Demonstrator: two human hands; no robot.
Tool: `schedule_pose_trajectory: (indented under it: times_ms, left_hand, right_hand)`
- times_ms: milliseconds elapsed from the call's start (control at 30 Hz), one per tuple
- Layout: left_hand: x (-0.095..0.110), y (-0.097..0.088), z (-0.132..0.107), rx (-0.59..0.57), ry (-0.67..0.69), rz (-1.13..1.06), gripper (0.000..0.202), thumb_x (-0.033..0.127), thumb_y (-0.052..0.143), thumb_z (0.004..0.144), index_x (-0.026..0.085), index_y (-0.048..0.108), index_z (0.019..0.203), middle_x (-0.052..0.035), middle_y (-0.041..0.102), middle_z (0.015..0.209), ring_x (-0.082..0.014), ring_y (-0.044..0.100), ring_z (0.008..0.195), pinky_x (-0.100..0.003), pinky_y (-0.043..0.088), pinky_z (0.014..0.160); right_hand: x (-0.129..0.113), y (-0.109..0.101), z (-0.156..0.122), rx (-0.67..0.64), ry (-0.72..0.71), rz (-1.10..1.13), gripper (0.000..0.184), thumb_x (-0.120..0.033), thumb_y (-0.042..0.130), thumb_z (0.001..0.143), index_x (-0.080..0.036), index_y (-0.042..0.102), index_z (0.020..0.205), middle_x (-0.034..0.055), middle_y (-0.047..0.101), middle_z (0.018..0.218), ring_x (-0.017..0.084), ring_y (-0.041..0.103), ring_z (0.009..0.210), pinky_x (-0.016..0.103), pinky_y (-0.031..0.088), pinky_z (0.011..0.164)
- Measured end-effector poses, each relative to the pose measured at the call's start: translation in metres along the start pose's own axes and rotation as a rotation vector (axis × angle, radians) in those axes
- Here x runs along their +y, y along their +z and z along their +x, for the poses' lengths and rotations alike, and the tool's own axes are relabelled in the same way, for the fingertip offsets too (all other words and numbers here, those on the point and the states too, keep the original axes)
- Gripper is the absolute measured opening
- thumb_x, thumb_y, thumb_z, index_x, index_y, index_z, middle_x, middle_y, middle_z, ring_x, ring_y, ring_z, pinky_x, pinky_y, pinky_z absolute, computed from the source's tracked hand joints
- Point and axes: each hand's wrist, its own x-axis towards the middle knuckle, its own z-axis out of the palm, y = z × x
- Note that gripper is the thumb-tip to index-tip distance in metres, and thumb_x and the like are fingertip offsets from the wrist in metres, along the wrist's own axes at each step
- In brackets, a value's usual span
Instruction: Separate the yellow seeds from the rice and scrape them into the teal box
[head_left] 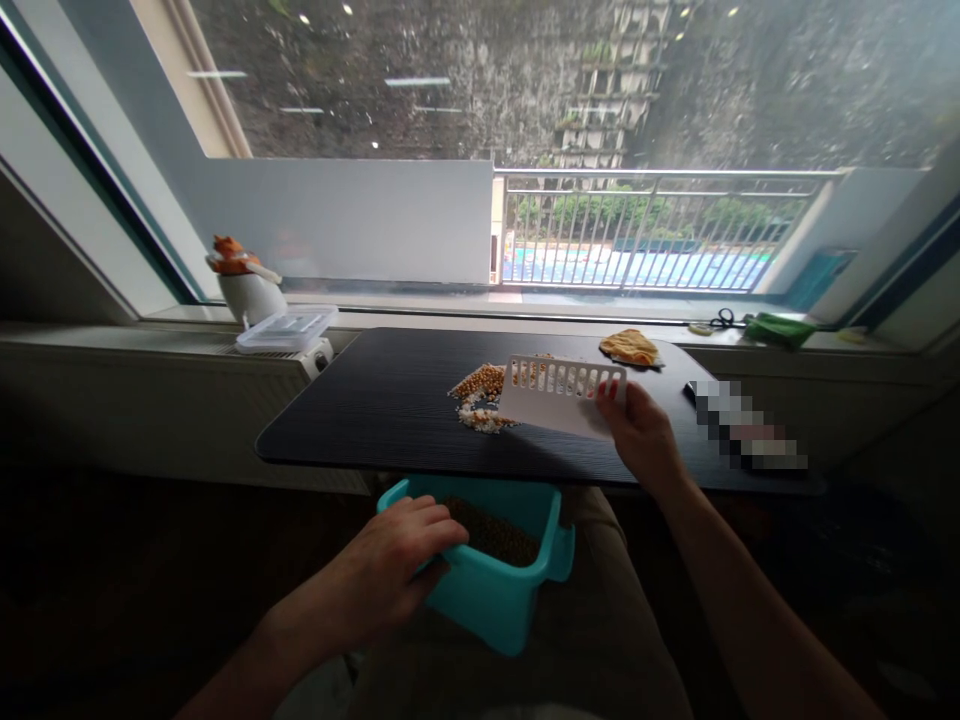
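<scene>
Daylight from a broad window (390,120) falls across a dark bench (352,400), where yellow kernels (477,382) and white grains (480,418) lie in a loose, partly mixed heap near the middle. My right hand (643,430) is closed in a pinch on 1 end of a white slotted plate (555,408), holding it tilted over the right side of the heap; whether its lower edge meets the bench, I cannot tell. Below the bench's near edge, at my lap, my left hand (416,545) curls its fingers over the rim of a turquoise bin (487,600) with dark, fine-grained contents (495,535) inside.

In my judgement, the step in hand is working the plate at the heap, 1 hand steering while the other steadies the bin. The next move would seem to call for a firm pinch, the plate's long edge set flat against the bench, and a slow, even stroke, since loose grains could scatter. The bin would need to stay level under my left hand. A tan, crumpled item (630,347) lies toward the bench's far edge, well apart from the bin.
</scene>
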Motion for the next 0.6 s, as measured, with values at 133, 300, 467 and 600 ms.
schedule_pose_trajectory:
  times_ms: [133,300,467,600]
  left_hand:
    - [0.000,-0.001,0.001,0.001,0.007,0.006,0.026,0.002,0.052,0.090,0.021,0.060,0.105,-0.0026,0.064,0.103,-0.0216,0.057,0.099,-0.034,0.042,0.089]
    - [0.001,0.000,0.002,0.003,0.028,0.015,0.023,0.002,0.052,0.090,0.021,0.059,0.102,-0.0026,0.064,0.099,-0.0212,0.057,0.095,-0.033,0.043,0.084]
    - [0.001,0.001,0.002,0.016,0.027,0.006,0.027,0.001,0.053,0.090,0.022,0.059,0.105,-0.0028,0.065,0.103,-0.0217,0.057,0.101,-0.034,0.042,0.090]
    - [0.001,0.002,0.002,0.008,0.024,0.008,0.026,0.001,0.053,0.089,0.022,0.060,0.105,-0.0027,0.065,0.102,-0.0217,0.058,0.100,-0.035,0.043,0.092]
  right_hand:
    - [-0.001,-0.003,-0.001,-0.021,0.020,0.005,0.037,-0.057,0.071,0.077,-0.021,0.065,0.083,-0.0007,0.062,0.075,0.015,0.053,0.070,0.033,0.045,0.068]
    - [-0.001,-0.007,-0.001,0.017,0.066,0.017,0.039,-0.057,0.073,0.074,-0.021,0.065,0.083,-0.0016,0.061,0.073,0.015,0.052,0.070,0.031,0.043,0.069]
    - [0.005,-0.008,-0.002,0.004,0.108,0.038,0.039,-0.057,0.075,0.072,-0.021,0.066,0.082,-0.0005,0.064,0.074,0.015,0.053,0.070,0.031,0.044,0.068]
    - [0.010,-0.013,-0.006,0.015,0.125,0.083,0.037,-0.056,0.075,0.073,-0.022,0.066,0.084,-0.0003,0.065,0.076,0.016,0.056,0.074,0.030,0.046,0.069]
